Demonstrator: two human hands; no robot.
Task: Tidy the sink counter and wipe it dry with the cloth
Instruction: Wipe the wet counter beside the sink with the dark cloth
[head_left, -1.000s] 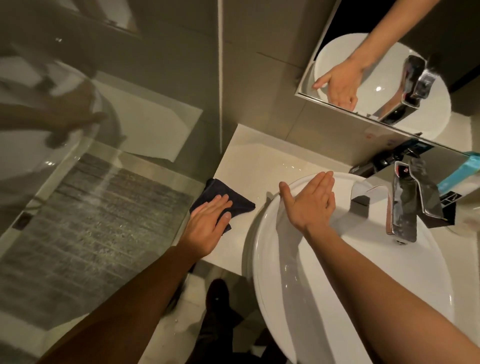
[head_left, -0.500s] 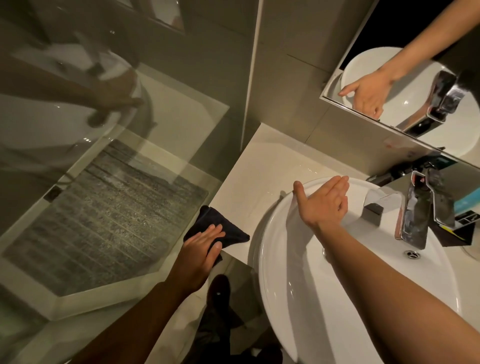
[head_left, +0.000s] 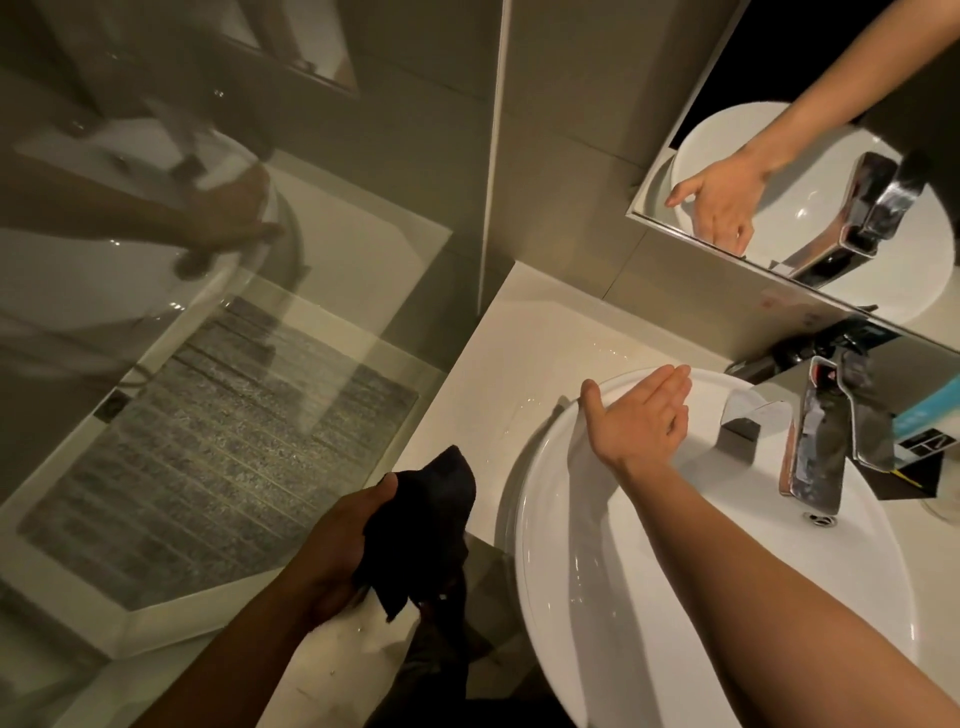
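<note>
My left hand (head_left: 337, 551) grips a dark cloth (head_left: 421, 525), lifted off the front edge of the white counter (head_left: 524, 353); the cloth hangs bunched over the floor beside the counter. My right hand (head_left: 639, 421) rests open, fingers together, on the far left rim of the round white basin (head_left: 571, 571). Water drops shine on the counter behind the basin, near the wall.
A chrome tap (head_left: 815, 447) stands at the basin's back right. A mirror (head_left: 810, 171) hangs above it. A teal box (head_left: 924, 410) and dark items sit at the far right. A glass shower wall (head_left: 234, 338) closes the left side.
My left hand dragged the cloth toward me off the counter's front edge and closed around it. My right hand stayed on the basin rim.
</note>
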